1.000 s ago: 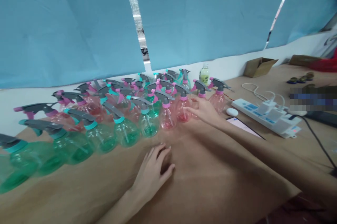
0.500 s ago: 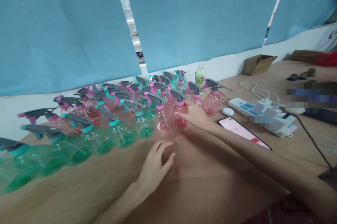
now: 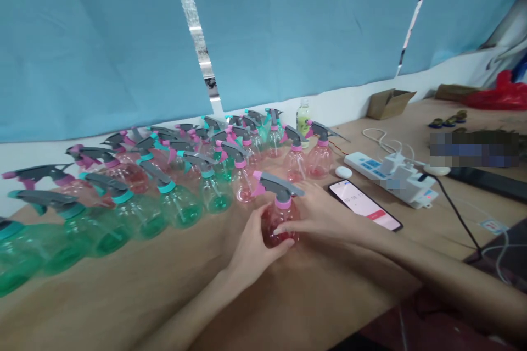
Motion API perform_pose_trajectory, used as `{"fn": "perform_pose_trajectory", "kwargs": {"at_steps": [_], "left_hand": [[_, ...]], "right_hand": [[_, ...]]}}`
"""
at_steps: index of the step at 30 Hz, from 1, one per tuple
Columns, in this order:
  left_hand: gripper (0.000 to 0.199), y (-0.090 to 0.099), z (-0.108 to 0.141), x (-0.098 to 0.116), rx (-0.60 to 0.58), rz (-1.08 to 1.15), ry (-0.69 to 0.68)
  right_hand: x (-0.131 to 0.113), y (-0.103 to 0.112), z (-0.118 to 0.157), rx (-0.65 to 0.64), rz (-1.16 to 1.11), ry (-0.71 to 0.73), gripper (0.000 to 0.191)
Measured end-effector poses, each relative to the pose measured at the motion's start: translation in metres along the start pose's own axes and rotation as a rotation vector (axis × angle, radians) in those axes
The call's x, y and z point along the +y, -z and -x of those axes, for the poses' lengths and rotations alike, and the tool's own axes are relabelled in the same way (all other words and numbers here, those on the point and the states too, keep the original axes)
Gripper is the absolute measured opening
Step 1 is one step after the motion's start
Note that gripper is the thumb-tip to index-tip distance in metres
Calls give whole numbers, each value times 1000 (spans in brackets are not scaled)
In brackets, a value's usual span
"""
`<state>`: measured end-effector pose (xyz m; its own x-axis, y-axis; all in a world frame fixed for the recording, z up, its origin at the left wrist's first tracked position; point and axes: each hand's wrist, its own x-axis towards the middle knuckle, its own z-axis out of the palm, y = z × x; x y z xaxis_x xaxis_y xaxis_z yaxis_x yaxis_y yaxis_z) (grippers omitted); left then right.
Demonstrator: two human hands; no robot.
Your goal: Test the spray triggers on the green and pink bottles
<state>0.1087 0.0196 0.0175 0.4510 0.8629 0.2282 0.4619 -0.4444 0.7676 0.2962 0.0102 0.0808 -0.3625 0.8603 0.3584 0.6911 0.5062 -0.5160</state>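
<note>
Between my hands stands a pink spray bottle (image 3: 283,216) with a grey and pink trigger head pointing left. My left hand (image 3: 256,246) is wrapped round its left side, thumb along the lower front. From the right, my right hand (image 3: 310,218) grips the same bottle, its thumb across the front; its other fingers are hidden behind. Just beyond are another pink spray bottle (image 3: 244,182) and a green spray bottle (image 3: 217,193). More green and pink spray bottles stretch away to the left in several rows.
A phone (image 3: 364,205) showing a timer lies right of my hands, near a white round case (image 3: 343,172). Farther right is a power strip (image 3: 387,178) with plugs and cables. A labelled bottle (image 3: 303,116) and an open cardboard box (image 3: 390,104) stand at the back.
My right hand has brought the pink spray bottle nearer, out of the row. My left hand has moved up and closed on it too. The view has shifted slightly right.
</note>
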Motion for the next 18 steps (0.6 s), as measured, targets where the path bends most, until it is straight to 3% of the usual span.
{"fn": "perform_pose_trajectory", "kwargs": {"at_steps": [6,10,13,18], "left_hand": [[69,17,23,4,-114,-86,-80],[70,27,37,3,-169,-154,-145],[69,34,44,4,-163,-176,-143],[69,40,53,-2,-137,-208,-99]], "right_hand": [[-17,-3,-8,-30,-326,64,52],[-34,-22,-5,15,-495,58,38],[-40,-38,-7,31,-571,57,31],[-42,-55,-11,48,-605,9,38]]}}
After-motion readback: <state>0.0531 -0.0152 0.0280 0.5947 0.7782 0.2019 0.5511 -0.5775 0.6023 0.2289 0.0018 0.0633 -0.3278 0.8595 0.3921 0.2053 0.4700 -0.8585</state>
